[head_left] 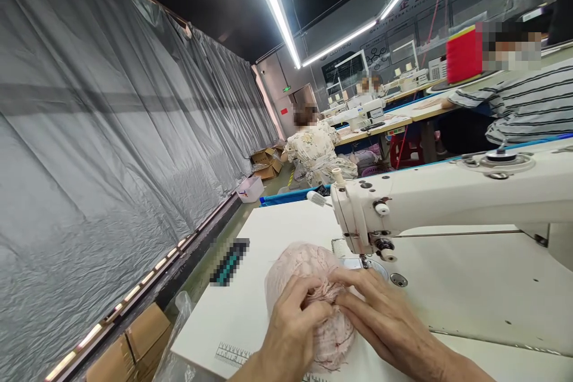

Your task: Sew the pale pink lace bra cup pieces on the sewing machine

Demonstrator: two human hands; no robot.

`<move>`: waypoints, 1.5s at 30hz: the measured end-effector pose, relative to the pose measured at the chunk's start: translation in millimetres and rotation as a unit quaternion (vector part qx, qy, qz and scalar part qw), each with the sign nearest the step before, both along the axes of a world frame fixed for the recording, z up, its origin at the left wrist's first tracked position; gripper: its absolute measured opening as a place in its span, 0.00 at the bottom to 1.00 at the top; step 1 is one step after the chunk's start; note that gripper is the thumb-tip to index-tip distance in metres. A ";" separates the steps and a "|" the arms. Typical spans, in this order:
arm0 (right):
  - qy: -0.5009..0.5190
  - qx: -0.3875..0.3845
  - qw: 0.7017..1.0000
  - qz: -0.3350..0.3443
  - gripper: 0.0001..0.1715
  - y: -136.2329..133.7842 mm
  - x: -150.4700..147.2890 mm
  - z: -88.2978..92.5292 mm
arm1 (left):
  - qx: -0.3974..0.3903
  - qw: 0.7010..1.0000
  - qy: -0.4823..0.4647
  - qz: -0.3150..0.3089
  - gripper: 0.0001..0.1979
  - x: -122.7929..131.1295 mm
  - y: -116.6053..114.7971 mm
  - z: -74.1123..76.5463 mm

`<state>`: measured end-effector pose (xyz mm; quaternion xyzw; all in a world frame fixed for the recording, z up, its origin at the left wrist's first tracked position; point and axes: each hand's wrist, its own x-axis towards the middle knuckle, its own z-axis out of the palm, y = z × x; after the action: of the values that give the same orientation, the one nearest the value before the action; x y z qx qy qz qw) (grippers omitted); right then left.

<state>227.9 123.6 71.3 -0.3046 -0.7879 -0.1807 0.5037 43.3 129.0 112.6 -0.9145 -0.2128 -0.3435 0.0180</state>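
A pale pink piece of gathered fabric [304, 256] lies bunched on the white sewing table, with loose reddish threads along its folds. My left hand [293, 316] pinches its gathered middle between thumb and fingers. From the other side my right hand [380, 310] grips the same gathers, its fingertips close to those of the left. Just beyond the right hand is the needle area of a white sewing machine [358, 215]. The fabric rests to the left of the presser foot [364, 261]; whether any of it reaches under the foot is hidden by my hand.
The machine's arm [470, 191] spans the right side. A dark pixelated item [230, 261] lies on the table's left. Cardboard boxes [147, 334] and a plastic bag [179, 322] sit below the left edge. Co-workers sit ahead, one in a floral top [313, 149], another in stripes [532, 101].
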 end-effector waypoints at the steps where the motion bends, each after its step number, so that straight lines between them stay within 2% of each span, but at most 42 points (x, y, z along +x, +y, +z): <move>1: 0.003 -0.002 1.000 0.004 0.12 0.3 -0.4 -0.7 | -0.007 1.000 0.012 0.004 0.12 -0.8 -2.1 0.0; 6: 0.024 -0.015 0.999 0.021 0.11 1.1 -0.8 -0.7 | -0.021 0.999 0.033 0.037 0.12 -0.8 -5.6 -6.1; 13: 0.039 -0.034 0.998 0.038 0.10 0.0 -1.1 0.0 | -0.064 0.997 0.033 0.026 0.11 1.0 -4.1 -3.1; 19: 0.039 -0.040 0.998 0.037 0.10 -0.9 -1.7 -0.6 | 0.001 0.999 0.033 0.032 0.13 1.4 -1.2 1.7; 21: 0.032 -0.025 0.999 0.029 0.09 -2.4 -1.7 0.7 | 0.001 0.999 0.025 0.026 0.14 0.5 2.2 4.5; 25: -0.005 0.037 0.999 0.010 0.12 -3.9 -2.9 1.8 | -0.060 0.998 0.014 0.006 0.15 -3.1 10.0 12.6; 31: -0.028 0.084 0.996 -0.015 0.11 0.7 -8.6 -9.2 | -0.105 0.994 0.020 -0.007 0.17 -8.4 14.8 15.2; 35: -0.015 0.063 0.998 -0.007 0.12 2.1 -12.1 -11.8 | -0.124 0.992 0.023 -0.012 0.16 -13.7 15.2 12.1; 41: 0.022 -0.006 1.000 0.015 0.09 3.2 -16.8 -6.1 | -0.113 0.993 0.000 -0.027 0.14 -19.3 8.8 10.3; 45: 0.026 -0.035 0.999 0.022 0.08 2.8 -16.4 -7.0 | -0.076 0.997 0.005 -0.016 0.12 -19.1 6.5 0.1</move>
<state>211.4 126.4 64.2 -0.3091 -0.7871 -0.1340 0.5167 24.2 135.5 112.7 -0.9182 -0.2240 -0.3218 -0.0560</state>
